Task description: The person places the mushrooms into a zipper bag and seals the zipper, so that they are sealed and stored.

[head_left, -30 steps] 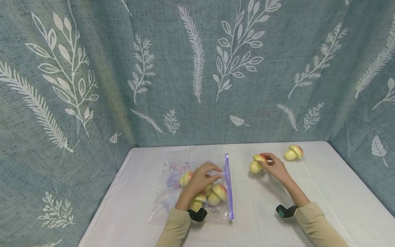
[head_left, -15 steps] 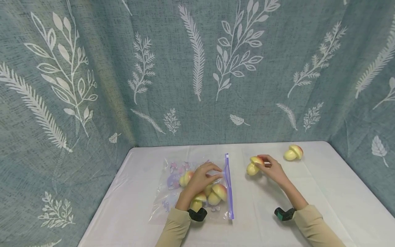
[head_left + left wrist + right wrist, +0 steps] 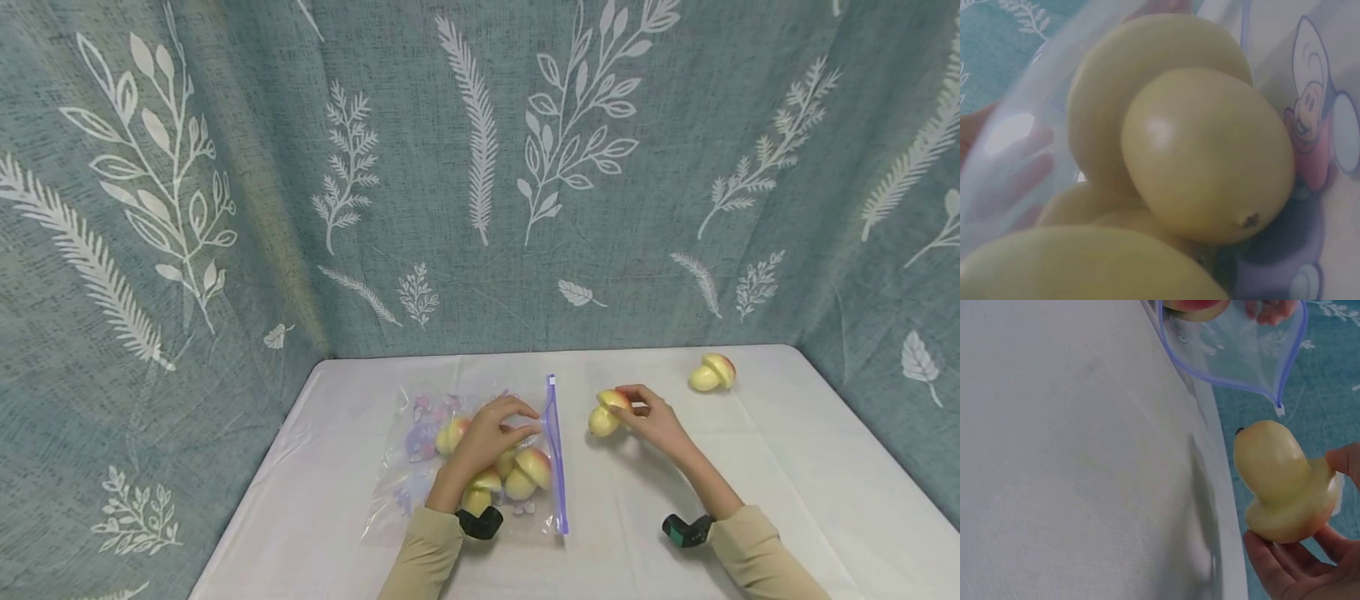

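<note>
Compared with the frame one second earlier, the right hand [image 3: 651,418] and the mushroom-shaped piece [image 3: 605,418] it holds now stand further left and slightly nearer, closer to the clear bag [image 3: 386,504]; the left hand [image 3: 489,432] and the bag show no evident shift. The held piece, yellow with a red blush, lies at the left end of the right hand, pinched at its cap between thumb and fingers, stem pointing left and near. It sits right of the purple zip strip [image 3: 562,492], near but apart from it; the right wrist view shows the bag mouth standing open. The left hand lies over the bag, thumb and forefinger bent with a gap between them, just left of the strip; whether it grips the film cannot be told. Several bagged pieces [image 3: 527,473] lie beneath and around it. One loose piece [image 3: 712,372] rests on the table [image 3: 750,467] at far right, unchanged in position.
</note>
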Tool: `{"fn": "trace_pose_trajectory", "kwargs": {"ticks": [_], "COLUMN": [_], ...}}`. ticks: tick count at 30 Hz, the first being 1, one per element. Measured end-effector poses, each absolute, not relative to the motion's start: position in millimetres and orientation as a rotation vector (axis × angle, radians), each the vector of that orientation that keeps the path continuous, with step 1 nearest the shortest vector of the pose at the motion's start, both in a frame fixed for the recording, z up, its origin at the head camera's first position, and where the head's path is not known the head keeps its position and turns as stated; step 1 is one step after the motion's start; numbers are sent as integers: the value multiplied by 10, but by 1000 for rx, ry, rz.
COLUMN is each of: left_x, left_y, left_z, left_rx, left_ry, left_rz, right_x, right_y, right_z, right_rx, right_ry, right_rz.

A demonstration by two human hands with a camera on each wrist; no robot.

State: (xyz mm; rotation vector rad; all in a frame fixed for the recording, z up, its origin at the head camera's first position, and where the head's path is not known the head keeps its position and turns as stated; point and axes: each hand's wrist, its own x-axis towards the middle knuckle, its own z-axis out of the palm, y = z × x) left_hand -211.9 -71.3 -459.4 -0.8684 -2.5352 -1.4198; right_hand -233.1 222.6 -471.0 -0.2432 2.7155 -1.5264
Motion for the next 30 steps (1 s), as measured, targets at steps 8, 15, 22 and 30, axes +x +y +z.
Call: {"fn": "trace_pose_trajectory", "kwargs": {"ticks": [8,15,22,30], "left_x": [-2116,-2115,-2105,-2112], "left_y": [-715,-716,-716,-718], "left_z": [-4597,-4603,-4598,-4607], "left_rx": [-876,-879,-869,-886], "left_ry": [-2529,-2523,-2530,-2517], "left_rz": [-1420,-1431,-1436,-1429], "right_x": [-2280,-2270,-2225,-2201], "right_y": [2170,2147,2111,2074], "right_z": [-4713,-4751,-4743,-4743], "right_rx": [-257,-232,-249,-296], "right_ry": [2689,2677,2668,2686], "right_rz": [-1552,-1536,-1533,-1519]}}
